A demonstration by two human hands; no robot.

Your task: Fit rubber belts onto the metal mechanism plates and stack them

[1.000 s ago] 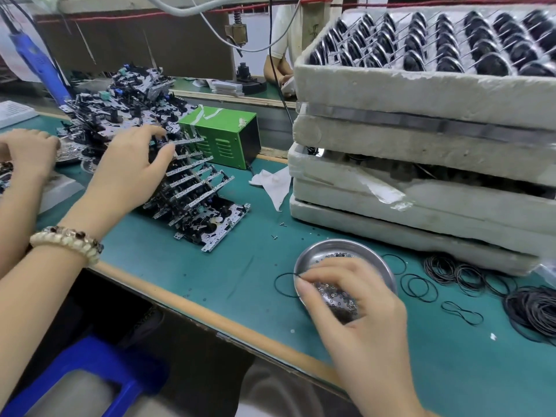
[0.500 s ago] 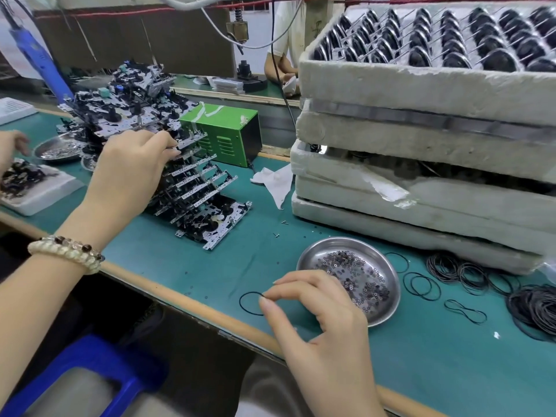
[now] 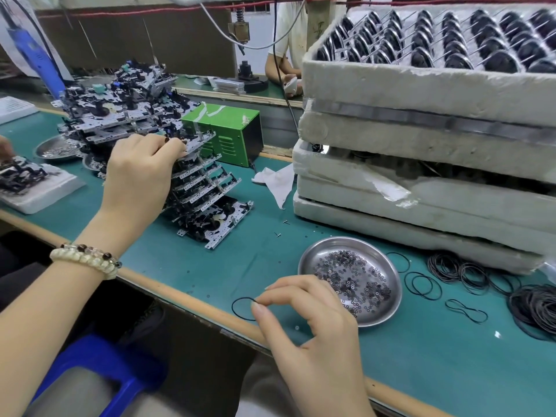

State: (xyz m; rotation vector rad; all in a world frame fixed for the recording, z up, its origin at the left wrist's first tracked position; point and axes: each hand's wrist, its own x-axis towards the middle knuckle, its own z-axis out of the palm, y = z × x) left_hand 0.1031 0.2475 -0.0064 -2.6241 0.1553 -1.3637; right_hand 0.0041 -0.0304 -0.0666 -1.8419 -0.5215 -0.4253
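Moved: your right hand (image 3: 313,326) has left the steel dish (image 3: 385,311), drawing one rubber belt (image 3: 233,308) to the table's near edge.
Foam trays (image 3: 421,94): piled behind the dish.
Plate stack (image 3: 207,203): leaning, left of centre; your left hand (image 3: 138,176) curls its fingers round the top plate.
Belt: flat on the mat, pinched between your right thumb and forefinger.

a teal-topped workbench (image 3: 210,266) with a pale wooden front edge carries a green metal box (image 3: 224,132). behind the box runs a second bench (image 3: 270,92) — the same teal top — and beyond it, to the left, a dark brown partition board (image 3: 135,37). above the box shows a strip of white wall (image 3: 258,30). well in front of the box, under the bench edge, stands a blue stool (image 3: 99,365).
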